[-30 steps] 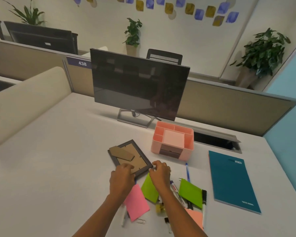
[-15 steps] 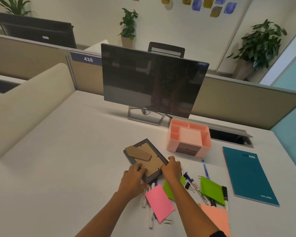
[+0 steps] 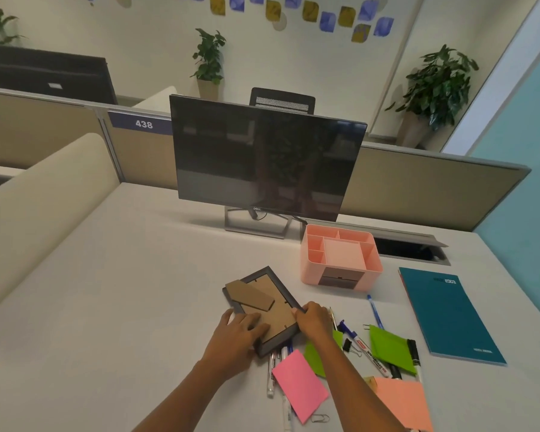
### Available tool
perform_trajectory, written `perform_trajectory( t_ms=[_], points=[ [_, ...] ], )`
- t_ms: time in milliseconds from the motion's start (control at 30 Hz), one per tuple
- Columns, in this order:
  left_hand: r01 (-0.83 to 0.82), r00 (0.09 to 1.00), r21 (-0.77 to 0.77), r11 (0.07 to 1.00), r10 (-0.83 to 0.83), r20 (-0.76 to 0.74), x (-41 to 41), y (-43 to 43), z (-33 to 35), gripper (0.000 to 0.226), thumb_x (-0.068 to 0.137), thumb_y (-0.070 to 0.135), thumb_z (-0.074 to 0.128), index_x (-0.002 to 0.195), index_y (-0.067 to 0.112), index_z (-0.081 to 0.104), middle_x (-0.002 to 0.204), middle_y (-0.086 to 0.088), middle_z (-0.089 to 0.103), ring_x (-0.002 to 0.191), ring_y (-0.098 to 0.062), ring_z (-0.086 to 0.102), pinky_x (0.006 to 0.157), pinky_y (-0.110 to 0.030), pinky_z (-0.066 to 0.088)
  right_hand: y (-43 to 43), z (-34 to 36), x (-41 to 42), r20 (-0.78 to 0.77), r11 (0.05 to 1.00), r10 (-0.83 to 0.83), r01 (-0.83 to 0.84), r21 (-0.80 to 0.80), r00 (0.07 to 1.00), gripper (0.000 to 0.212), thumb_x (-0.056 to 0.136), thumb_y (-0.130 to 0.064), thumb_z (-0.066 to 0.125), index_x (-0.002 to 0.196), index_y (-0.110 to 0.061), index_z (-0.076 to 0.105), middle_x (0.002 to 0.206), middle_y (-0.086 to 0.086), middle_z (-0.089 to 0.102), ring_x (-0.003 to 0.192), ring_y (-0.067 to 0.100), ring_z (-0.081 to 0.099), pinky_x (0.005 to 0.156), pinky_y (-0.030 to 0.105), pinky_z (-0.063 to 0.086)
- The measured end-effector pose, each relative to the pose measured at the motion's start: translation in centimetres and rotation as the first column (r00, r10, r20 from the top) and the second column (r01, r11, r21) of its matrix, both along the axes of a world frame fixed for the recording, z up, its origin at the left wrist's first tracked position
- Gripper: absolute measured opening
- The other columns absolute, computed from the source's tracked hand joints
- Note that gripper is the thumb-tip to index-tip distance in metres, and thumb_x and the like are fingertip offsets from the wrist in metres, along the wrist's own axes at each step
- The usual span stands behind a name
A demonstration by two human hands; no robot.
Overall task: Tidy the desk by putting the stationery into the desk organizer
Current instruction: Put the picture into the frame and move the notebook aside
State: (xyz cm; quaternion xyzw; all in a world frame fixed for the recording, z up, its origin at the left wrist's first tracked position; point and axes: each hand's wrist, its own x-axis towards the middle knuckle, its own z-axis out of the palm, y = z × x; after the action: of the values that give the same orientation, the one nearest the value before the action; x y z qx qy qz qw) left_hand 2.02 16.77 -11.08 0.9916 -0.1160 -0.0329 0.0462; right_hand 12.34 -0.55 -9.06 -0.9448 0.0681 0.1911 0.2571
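Observation:
A dark picture frame [image 3: 259, 299] lies face down on the white desk, its cardboard back and stand showing. My left hand [image 3: 239, 333] lies on its near left corner with the fingers over the cardboard. My right hand [image 3: 315, 319] grips the frame's right edge. The pink desk organizer [image 3: 340, 260] stands behind and to the right, its compartments holding nothing visible. Near my wrists lie a pink sticky pad [image 3: 298, 385], green pads [image 3: 390, 349], an orange pad [image 3: 402, 400], whiteboard markers [image 3: 367, 350], a blue pen [image 3: 375, 311], a binder clip [image 3: 347, 343] and a paper clip [image 3: 320, 418].
A teal notebook [image 3: 449, 313] lies at the right. A dark monitor [image 3: 262, 163] on its stand rises behind the frame. A cable slot [image 3: 409, 247] opens behind the organizer. Beige partitions bound the desk at the back and left.
The view has shifted, so everything sits further right in the picture. Both hands stay on the frame; the right hand now holds its right edge.

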Motion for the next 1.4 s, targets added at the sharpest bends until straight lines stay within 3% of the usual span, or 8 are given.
perform_trajectory(
  t_ms=[67, 200, 300, 400, 500, 767, 1067, 1400],
  points=[
    [0.031, 0.997, 0.001, 1.0, -0.031, 0.071, -0.3, 0.9, -0.1, 0.067, 0.063, 0.051, 0.077, 0.125, 0.037, 0.055, 0.124, 0.006, 0.064, 0.111, -0.016, 0.064, 0.099, -0.048, 0.042, 0.0, 1.0, 0.2, 0.0, 0.996, -0.023, 0.023, 0.083, 1.0, 0.035, 0.09, -0.039, 0.055, 0.1, -0.006, 0.064, 0.1, 0.01, 0.066, 0.087, 0.023, 0.057, 0.073, 0.03, 0.042],
    [0.003, 0.936, -0.265, 0.964, 0.091, 0.34, 0.0, 2.3, 1.5, 0.051, 0.08, 0.031, 0.071, 0.128, 0.033, 0.053, 0.124, 0.007, 0.064, 0.114, -0.013, 0.061, 0.106, -0.043, 0.033, 0.9, 4.3, 0.9, -0.015, 0.913, -0.147, 0.141, 0.384, 0.989, 0.032, 0.085, -0.039, 0.062, 0.08, -0.007, 0.064, 0.072, 0.007, 0.066, 0.063, 0.018, 0.062, 0.061, 0.031, 0.051],
    [-0.016, 0.89, -0.601, 0.799, 0.285, 0.355, 1.3, 3.0, 5.0, 0.036, 0.087, 0.015, 0.058, 0.12, 0.031, 0.057, 0.113, 0.011, 0.067, 0.103, -0.005, 0.058, 0.101, -0.035, 0.042, 2.0, 7.7, 1.5, 0.001, 0.826, -0.203, 0.17, 0.538, 0.979, 0.043, 0.086, -0.047, 0.057, 0.083, -0.005, 0.066, 0.067, 0.006, 0.068, 0.055, 0.016, 0.062, 0.05, 0.025, 0.046],
    [-0.081, 0.889, -0.87, 0.487, 0.43, 0.158, 3.0, 4.1, 8.2, 0.022, 0.093, 0.023, 0.049, 0.112, 0.028, 0.059, 0.104, 0.009, 0.069, 0.093, -0.007, 0.065, 0.074, -0.031, 0.057, 3.1, 10.9, 2.3, 0.074, 0.775, -0.214, 0.123, 0.62, 0.974, 0.058, 0.086, -0.063, 0.045, 0.084, -0.008, 0.065, 0.075, 0.006, 0.068, 0.067, 0.018, 0.064, 0.055, 0.026, 0.047],
    [-0.129, 0.886, -0.984, 0.123, 0.461, -0.058, 4.5, 5.1, 10.7, 0.018, 0.099, 0.021, 0.049, 0.114, 0.021, 0.059, 0.103, 0.003, 0.071, 0.092, -0.008, 0.069, 0.073, -0.027, 0.058, 4.0, 12.3, 3.1, 0.066, 0.744, -0.188, 0.098, 0.661, 0.98, 0.059, 0.085, -0.068, 0.039, 0.095, -0.014, 0.062, 0.095, 0.007, 0.067, 0.085, 0.021, 0.063, 0.065, 0.03, 0.048],
    [-0.507, 0.697, -0.746, -0.432, 0.304, -0.649, 5.1, 5.1, 10.9, 0.051, 0.097, 0.053, 0.037, 0.103, 0.012, 0.067, 0.096, -0.01, 0.075, 0.084, -0.027, 0.072, 0.069, -0.036, 0.055, 4.4, 9.7, 2.6, -0.243, 0.653, 0.157, 0.084, 0.753, 0.957, 0.053, 0.086, -0.063, 0.047, 0.104, -0.018, 0.069, 0.102, 0.007, 0.073, 0.098, 0.027, 0.068, 0.096, 0.045, 0.048],
    [-0.649, 0.676, -0.609, -0.455, 0.021, -0.736, 5.2, 5.0, 8.2, 0.051, 0.093, 0.055, 0.041, 0.115, 0.016, 0.065, 0.113, -0.01, 0.071, 0.105, -0.032, 0.067, 0.095, -0.054, 0.05, 3.5, 6.6, 1.9, -0.295, 0.481, 0.128, 0.201, 0.854, 0.947, 0.042, 0.092, -0.048, 0.049, 0.111, -0.014, 0.066, 0.106, 0.008, 0.072, 0.1, 0.025, 0.068, 0.094, 0.046, 0.051],
    [-0.614, 0.726, -0.708, -0.35, 0.103, -0.68, 10.7, 5.7, 8.8, 0.042, 0.096, 0.048, 0.04, 0.11, 0.016, 0.064, 0.112, -0.008, 0.071, 0.103, -0.028, 0.067, 0.095, -0.048, 0.051, 4.4, 5.3, 5.5, -0.208, 0.381, 0.091, 0.159, 0.911, 0.974, 0.042, 0.093, -0.044, 0.049, 0.118, -0.011, 0.059, 0.11, 0.009, 0.07, 0.102, 0.026, 0.067, 0.092, 0.046, 0.052]
  ],
)
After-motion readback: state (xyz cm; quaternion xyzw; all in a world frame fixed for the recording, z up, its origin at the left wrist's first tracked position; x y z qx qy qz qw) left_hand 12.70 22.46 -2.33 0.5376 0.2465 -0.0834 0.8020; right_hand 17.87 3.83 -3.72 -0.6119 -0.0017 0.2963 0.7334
